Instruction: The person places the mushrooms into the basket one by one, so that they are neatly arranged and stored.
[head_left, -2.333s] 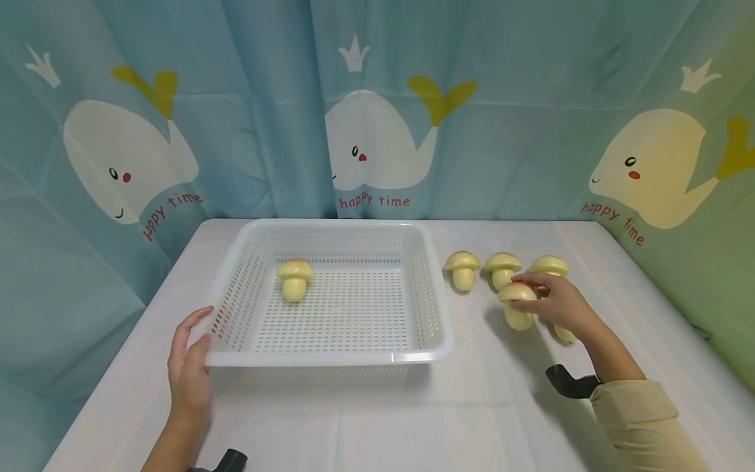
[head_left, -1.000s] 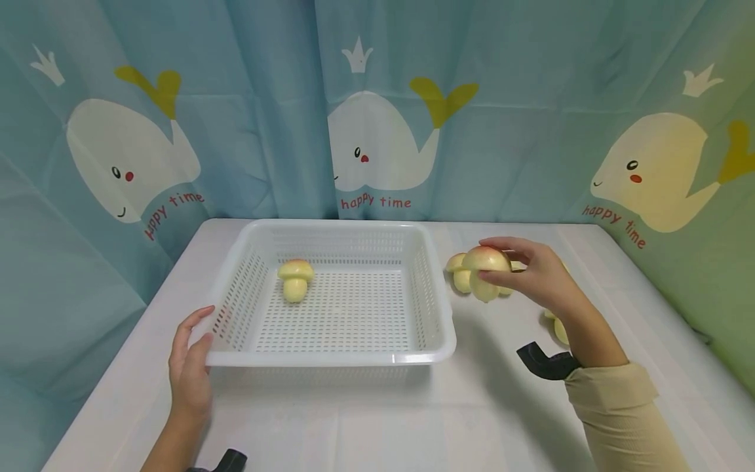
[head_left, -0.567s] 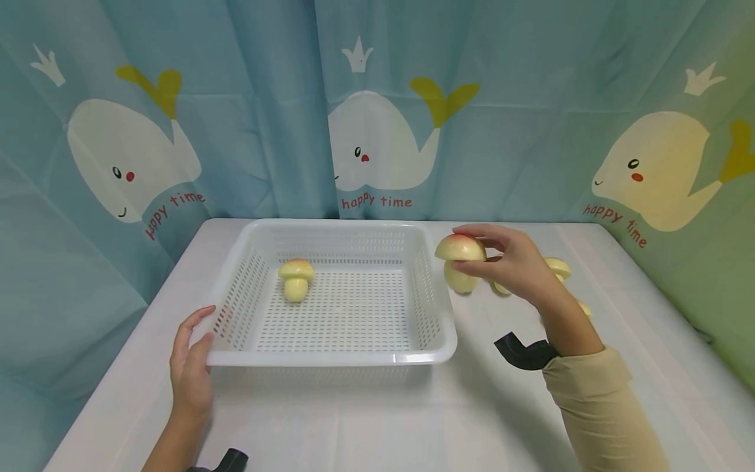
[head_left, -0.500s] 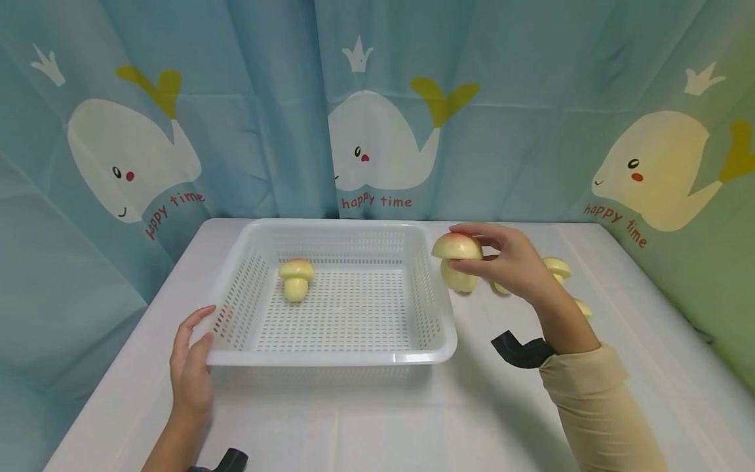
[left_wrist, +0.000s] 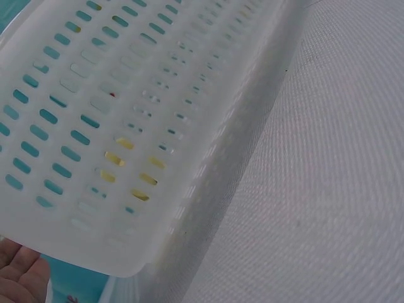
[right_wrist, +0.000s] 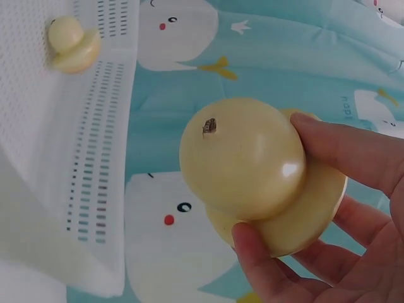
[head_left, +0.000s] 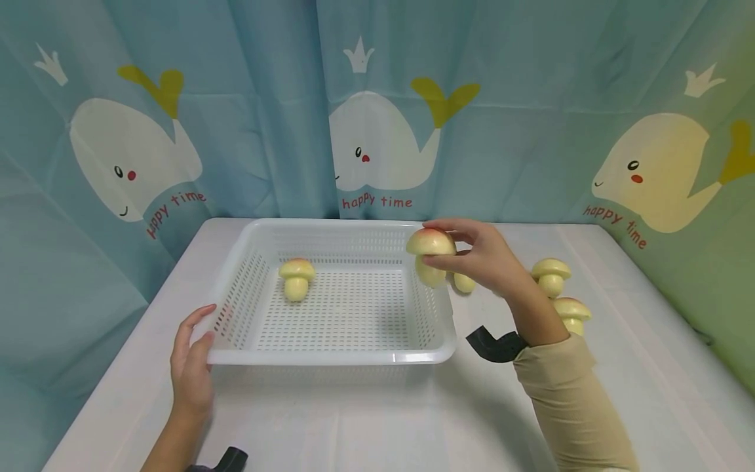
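Note:
In the head view my right hand (head_left: 480, 259) pinches a pale yellow toy mushroom (head_left: 431, 244) by its cap, over the right rim of a white plastic basket (head_left: 330, 358). The right wrist view shows the held mushroom's rounded stem (right_wrist: 243, 158) end-on, thumb and fingers around the cap. My left hand (head_left: 193, 367) grips the basket's near left corner; in the left wrist view its fingers (left_wrist: 24, 271) show by the rim. Inside the basket stands one mushroom (head_left: 296, 278), left of the middle.
Right of the basket, the stem of another mushroom (head_left: 464, 283) shows below my right hand. Farther right on the white-covered table (head_left: 377, 419) stand a mushroom (head_left: 551, 275) and one nearer mushroom (head_left: 572, 313). A blue whale-print curtain (head_left: 265, 131) hangs behind.
My right hand has lifted the mushroom from the group on the right and carried it left to the basket's right rim. The left hand has stayed on the basket.

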Action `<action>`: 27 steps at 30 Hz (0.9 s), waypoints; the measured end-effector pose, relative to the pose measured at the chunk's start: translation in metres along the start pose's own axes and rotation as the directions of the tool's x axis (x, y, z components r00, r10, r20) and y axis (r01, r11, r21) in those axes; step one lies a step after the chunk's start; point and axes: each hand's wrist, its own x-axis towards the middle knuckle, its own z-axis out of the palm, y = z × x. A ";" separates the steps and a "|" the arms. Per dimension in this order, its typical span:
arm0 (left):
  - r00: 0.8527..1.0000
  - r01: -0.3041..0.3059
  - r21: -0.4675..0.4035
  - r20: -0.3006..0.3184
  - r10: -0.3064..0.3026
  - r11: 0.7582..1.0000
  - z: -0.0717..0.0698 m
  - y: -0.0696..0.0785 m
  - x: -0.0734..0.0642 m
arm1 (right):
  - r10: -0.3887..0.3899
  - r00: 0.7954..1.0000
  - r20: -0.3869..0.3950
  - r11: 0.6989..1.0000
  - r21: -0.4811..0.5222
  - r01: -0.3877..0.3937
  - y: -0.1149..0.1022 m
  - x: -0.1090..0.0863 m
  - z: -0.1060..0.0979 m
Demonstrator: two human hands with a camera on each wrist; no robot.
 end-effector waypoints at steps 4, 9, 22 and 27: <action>1.000 0.006 0.002 -0.005 -0.006 1.000 0.000 0.000 0.000 | -0.025 1.000 0.011 0.999 0.022 0.024 -0.001 0.006 0.006; 1.000 0.022 0.008 -0.013 -0.022 1.000 0.000 -0.001 0.000 | -0.047 0.998 0.048 0.999 0.021 0.046 0.000 0.017 0.014; 1.000 0.008 0.036 -0.012 -0.008 0.999 -0.001 -0.001 0.000 | -0.022 0.995 0.101 1.000 -0.010 0.023 -0.012 0.043 0.040; 1.000 0.007 0.029 -0.010 -0.007 1.000 0.000 0.000 0.000 | -0.038 0.992 0.124 0.999 0.006 0.038 -0.016 0.054 0.053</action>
